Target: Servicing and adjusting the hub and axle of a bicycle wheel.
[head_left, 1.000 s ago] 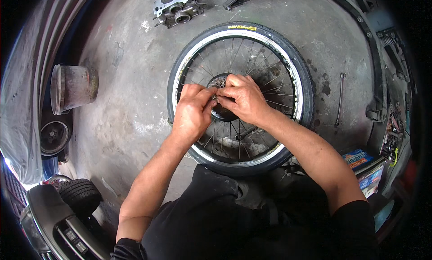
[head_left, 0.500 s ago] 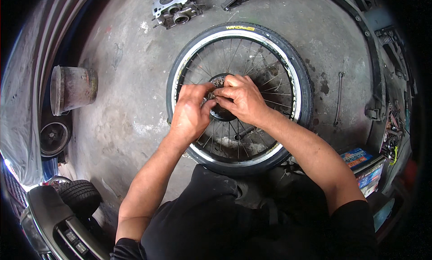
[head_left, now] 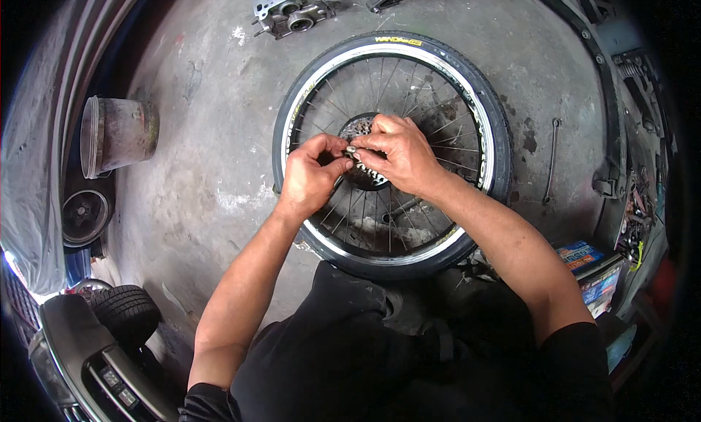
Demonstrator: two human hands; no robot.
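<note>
**A:** Count what you have, from your left across.

**B:** One dented metal bucket lies on its side at your far left, mouth toward the left edge. One small car tyre sits by your left elbow. One engine casting rests at the top. One spoked wheel lies flat on the concrete floor before you, and one long thin wrench lies beyond its right side. One stack of boxes sits at your right.

**A:** And your hands?

**B:** Two, both over the hub at the wheel's centre. Your left hand has its thumb and fingers closed together on a small metal part, and your right hand pinches the same piece from the other side. The two hands touch there.

**A:** What room do you have?

**B:** Bare floor spreads between the bucket and the tyre's left edge, so your left arm has open space. The near rim of the wheel lies just beside your knees. On the right the wrench lies near the tyre but apart from it.

**A:** Which way does the piece point?

**B:** It is too small and too covered by your fingers to tell its long axis. The wheel's axle points up toward you.
</note>
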